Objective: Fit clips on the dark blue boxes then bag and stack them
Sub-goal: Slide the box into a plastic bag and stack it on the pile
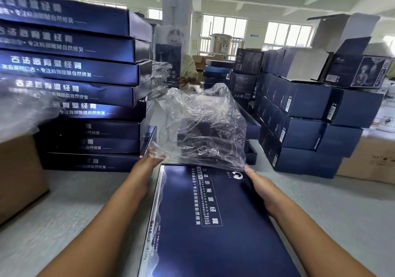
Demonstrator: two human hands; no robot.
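Head view: left hand [149, 163] and right hand [259, 183], fingers pinching, hold the mouth of a crumpled clear plastic bag [203, 124] at the far end of a flat dark blue printed box [213, 223] on the grey table [74, 212].

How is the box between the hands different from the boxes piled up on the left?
The box lies alone on the table, top face up; the pile is stacked, showing side edges. A clear bag is at the box's far end; some piled boxes already look wrapped. Both are dark blue with white writing.
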